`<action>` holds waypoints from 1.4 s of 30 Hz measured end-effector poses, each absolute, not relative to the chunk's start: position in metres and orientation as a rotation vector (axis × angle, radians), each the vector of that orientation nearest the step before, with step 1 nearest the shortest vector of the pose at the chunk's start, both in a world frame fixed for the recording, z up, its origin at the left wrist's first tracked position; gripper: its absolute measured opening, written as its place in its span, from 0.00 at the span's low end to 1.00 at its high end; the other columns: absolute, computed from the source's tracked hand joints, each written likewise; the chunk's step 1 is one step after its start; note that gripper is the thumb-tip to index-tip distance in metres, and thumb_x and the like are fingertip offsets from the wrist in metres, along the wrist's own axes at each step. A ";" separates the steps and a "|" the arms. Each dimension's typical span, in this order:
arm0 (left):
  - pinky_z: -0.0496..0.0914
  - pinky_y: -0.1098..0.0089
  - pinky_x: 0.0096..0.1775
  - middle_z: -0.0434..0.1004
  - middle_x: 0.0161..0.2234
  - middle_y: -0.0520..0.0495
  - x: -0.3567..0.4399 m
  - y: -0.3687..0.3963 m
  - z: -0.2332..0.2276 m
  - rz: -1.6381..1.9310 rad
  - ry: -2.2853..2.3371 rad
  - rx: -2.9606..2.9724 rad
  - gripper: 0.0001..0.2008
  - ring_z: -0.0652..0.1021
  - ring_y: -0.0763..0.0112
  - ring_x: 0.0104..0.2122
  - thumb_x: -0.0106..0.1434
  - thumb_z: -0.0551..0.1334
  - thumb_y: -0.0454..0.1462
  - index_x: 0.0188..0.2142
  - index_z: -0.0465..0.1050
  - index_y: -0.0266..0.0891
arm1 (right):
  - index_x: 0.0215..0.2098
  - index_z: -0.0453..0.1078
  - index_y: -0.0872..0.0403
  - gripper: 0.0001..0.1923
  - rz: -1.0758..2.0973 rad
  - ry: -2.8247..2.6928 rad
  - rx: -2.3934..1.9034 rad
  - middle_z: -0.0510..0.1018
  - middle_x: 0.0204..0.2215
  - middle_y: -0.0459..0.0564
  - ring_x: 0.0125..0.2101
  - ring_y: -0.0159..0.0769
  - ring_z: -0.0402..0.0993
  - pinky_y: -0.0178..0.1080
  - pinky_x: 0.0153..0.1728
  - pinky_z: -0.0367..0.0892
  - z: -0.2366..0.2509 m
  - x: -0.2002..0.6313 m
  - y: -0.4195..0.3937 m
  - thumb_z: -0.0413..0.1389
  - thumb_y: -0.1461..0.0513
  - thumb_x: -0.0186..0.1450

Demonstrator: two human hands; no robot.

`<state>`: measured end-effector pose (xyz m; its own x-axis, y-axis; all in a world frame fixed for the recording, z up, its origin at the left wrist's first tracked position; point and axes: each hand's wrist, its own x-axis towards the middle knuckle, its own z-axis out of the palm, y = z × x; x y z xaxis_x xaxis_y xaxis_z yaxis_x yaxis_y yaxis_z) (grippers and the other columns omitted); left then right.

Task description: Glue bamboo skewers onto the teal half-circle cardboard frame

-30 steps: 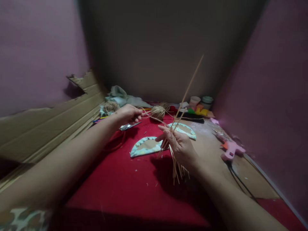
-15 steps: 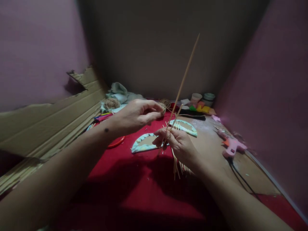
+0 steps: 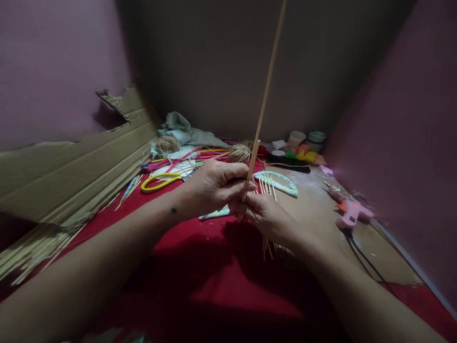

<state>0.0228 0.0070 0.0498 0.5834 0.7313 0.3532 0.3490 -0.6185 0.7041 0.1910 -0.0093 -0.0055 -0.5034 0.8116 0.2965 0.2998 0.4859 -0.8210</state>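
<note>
A long bamboo stick [image 3: 267, 85] stands almost upright in front of me, with a shorter stick [image 3: 256, 150] against it. My left hand [image 3: 223, 183] is closed, pinching the sticks between thumb and fingers. Just below, my right hand [image 3: 266, 214] is closed around their lower part; the fingers of the two hands touch or overlap. Several thin sticks [image 3: 267, 247] lie under and behind my right hand. Beyond it rests a half-round cardboard piece [image 3: 291, 186] edged in light blue patterned fabric. A second such piece [image 3: 216, 213] is mostly hidden by my hands.
Yellow-handled scissors [image 3: 160, 182] lie left on the red cloth [image 3: 171, 267]. Twine balls [image 3: 240, 153] and fabric [image 3: 200, 138] are at the back. A pink glue gun [image 3: 353, 213] with a black cord sits right. Cardboard [image 3: 71, 176] and many sticks [image 3: 35, 252] line the left wall.
My left hand has come right and down from above the cloth and now grips the sticks with my right hand. The long stick stands more upright and higher in view.
</note>
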 end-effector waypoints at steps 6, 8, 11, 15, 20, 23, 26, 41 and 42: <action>0.60 0.77 0.19 0.68 0.17 0.53 0.025 0.004 0.050 0.880 0.878 2.241 0.13 0.67 0.79 0.16 0.63 0.58 0.40 0.23 0.68 0.39 | 0.31 0.74 0.53 0.14 0.994 -2.034 -0.908 0.73 0.23 0.44 0.25 0.31 0.70 0.36 0.32 0.66 -0.005 0.193 -0.010 0.52 0.54 0.68; 0.61 0.77 0.18 0.69 0.16 0.54 0.026 0.005 0.049 0.847 0.859 2.169 0.12 0.69 0.78 0.15 0.63 0.58 0.39 0.24 0.68 0.39 | 0.30 0.74 0.53 0.14 1.006 -2.048 -0.932 0.72 0.22 0.44 0.24 0.30 0.68 0.35 0.29 0.65 -0.007 0.193 -0.009 0.52 0.55 0.68; 0.63 0.78 0.16 0.71 0.16 0.54 0.027 0.005 0.048 0.816 0.798 2.089 0.10 0.70 0.78 0.14 0.63 0.57 0.38 0.25 0.67 0.40 | 0.28 0.71 0.53 0.14 0.988 -2.053 -0.937 0.71 0.22 0.44 0.23 0.29 0.67 0.34 0.27 0.63 -0.007 0.193 -0.009 0.52 0.57 0.68; 0.64 0.79 0.18 0.70 0.16 0.56 0.027 0.001 0.053 0.888 0.772 2.047 0.07 0.69 0.80 0.14 0.62 0.58 0.34 0.27 0.69 0.38 | 0.25 0.68 0.53 0.12 0.978 -2.058 -0.934 0.72 0.20 0.44 0.23 0.29 0.67 0.34 0.26 0.63 -0.005 0.192 -0.010 0.52 0.61 0.67; 0.62 0.79 0.19 0.66 0.15 0.57 0.031 -0.005 0.063 1.114 0.820 2.038 0.07 0.67 0.81 0.14 0.62 0.61 0.37 0.27 0.71 0.38 | 0.23 0.63 0.53 0.14 0.941 -2.102 -1.027 0.71 0.18 0.44 0.21 0.28 0.64 0.33 0.24 0.59 -0.004 0.191 -0.011 0.53 0.60 0.66; 0.61 0.79 0.19 0.65 0.15 0.57 0.032 -0.004 0.064 1.132 0.844 2.099 0.10 0.65 0.82 0.14 0.63 0.60 0.38 0.25 0.70 0.38 | 0.24 0.63 0.53 0.13 0.983 -2.102 -1.071 0.70 0.19 0.43 0.21 0.29 0.64 0.34 0.25 0.61 -0.003 0.192 -0.010 0.52 0.59 0.67; 0.60 0.78 0.19 0.65 0.16 0.56 0.031 -0.002 0.063 1.138 0.849 2.125 0.11 0.65 0.82 0.15 0.63 0.61 0.38 0.24 0.70 0.38 | 0.25 0.63 0.53 0.11 0.962 -2.114 -1.089 0.68 0.20 0.43 0.23 0.29 0.64 0.35 0.27 0.62 0.000 0.191 -0.011 0.52 0.61 0.66; 0.59 0.80 0.13 0.68 0.15 0.56 0.029 -0.015 0.083 1.026 0.726 1.793 0.11 0.66 0.83 0.11 0.60 0.64 0.37 0.22 0.71 0.37 | 0.33 0.75 0.54 0.11 1.459 -1.392 -0.543 0.81 0.23 0.46 0.22 0.33 0.79 0.36 0.27 0.76 0.028 0.179 -0.044 0.60 0.54 0.64; 0.57 0.81 0.12 0.68 0.15 0.56 0.027 -0.015 0.085 1.007 0.704 1.720 0.11 0.65 0.83 0.10 0.60 0.65 0.37 0.22 0.71 0.37 | 0.33 0.74 0.55 0.11 1.588 -1.341 -0.511 0.81 0.23 0.47 0.21 0.34 0.80 0.36 0.26 0.76 0.029 0.178 -0.046 0.60 0.55 0.64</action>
